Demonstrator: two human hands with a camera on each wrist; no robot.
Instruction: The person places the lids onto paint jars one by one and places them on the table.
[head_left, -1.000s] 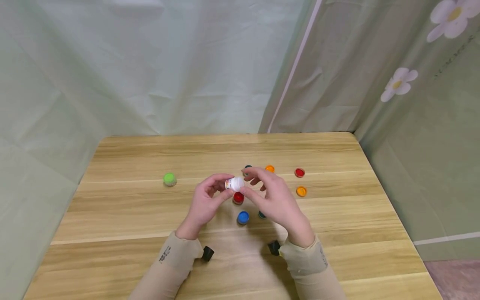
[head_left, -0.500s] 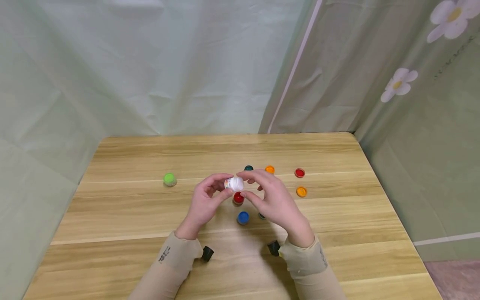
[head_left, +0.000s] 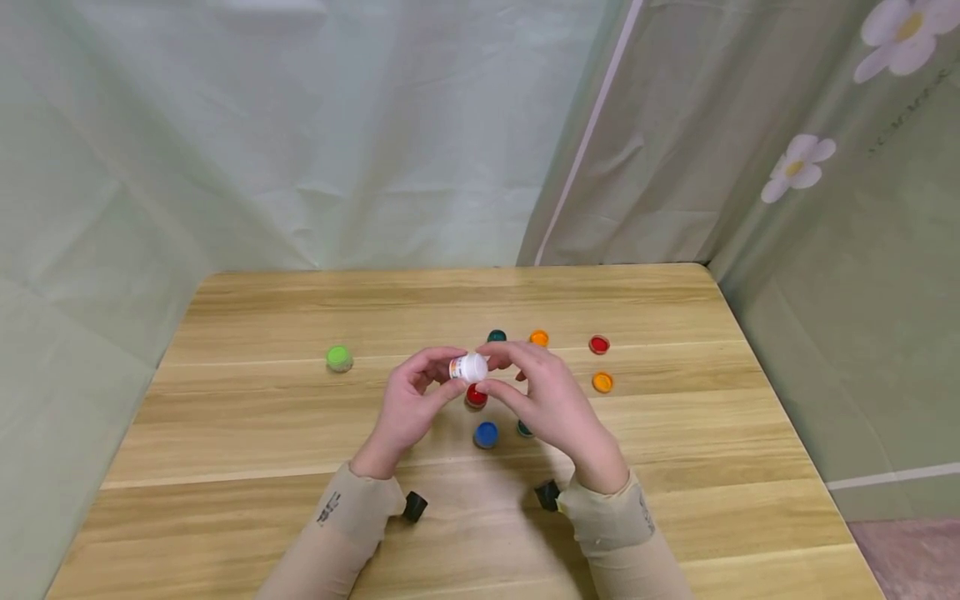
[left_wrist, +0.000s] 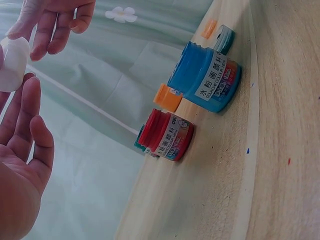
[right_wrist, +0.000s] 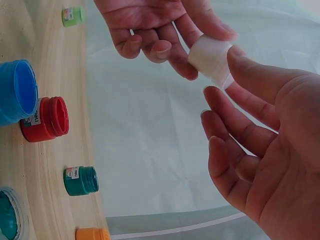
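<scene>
A small white paint jar (head_left: 468,368) is tilted in the air over the table, its printed label turned left. My left hand (head_left: 408,404) grips its labelled end between thumb and fingers. With thumb and index finger, my right hand (head_left: 551,400) pinches the plain white end, as the right wrist view of the jar (right_wrist: 207,55) shows. Whether that end is a lid or the neck I cannot tell. Below the hands stand an uncapped red paint jar (head_left: 476,397) and an uncapped blue paint jar (head_left: 486,435). A teal lid (head_left: 525,428) is partly hidden by my right hand.
Behind the hands are a teal jar (head_left: 497,336) and an orange jar (head_left: 539,337). A red lid (head_left: 599,344) and an orange lid (head_left: 602,382) lie to the right. A lime-green jar (head_left: 339,358) stands at left on the wooden table (head_left: 247,433). Curtains surround it.
My right fingers have come in from loosely beside the white jar to round its plain end. The left hand and the jar have stayed nearly in place.
</scene>
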